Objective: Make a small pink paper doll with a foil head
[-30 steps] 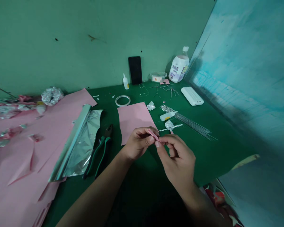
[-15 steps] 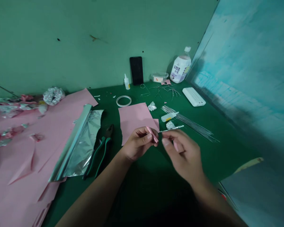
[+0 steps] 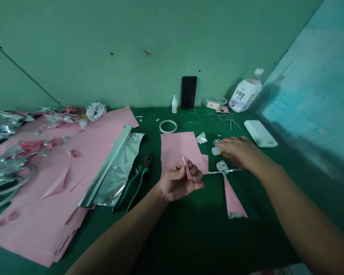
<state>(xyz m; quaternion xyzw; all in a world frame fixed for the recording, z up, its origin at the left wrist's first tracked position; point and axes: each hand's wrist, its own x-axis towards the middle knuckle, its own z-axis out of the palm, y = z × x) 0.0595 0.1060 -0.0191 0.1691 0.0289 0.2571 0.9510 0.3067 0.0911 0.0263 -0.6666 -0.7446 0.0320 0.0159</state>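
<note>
the paper strip (image 3: 187,168) is pink, the foil (image 3: 119,172) silver, the phone (image 3: 188,92) black, the tabletop (image 3: 203,225) green.

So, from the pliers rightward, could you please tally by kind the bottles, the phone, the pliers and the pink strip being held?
Small bottles: 2 (upright bottle; second bottle by the right hand)
Drink bottle: 1
Phone: 1
Pliers: 1
Pink strip: 1 (in the left hand)
Total: 6

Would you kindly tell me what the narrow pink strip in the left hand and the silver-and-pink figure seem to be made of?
Narrow pink strip: probably matte paper, shineless, with straight edges. Silver-and-pink figure: its top looks like shiny crumpled foil, given the glinting wrinkles; its matte skirt suggests paper.
</note>
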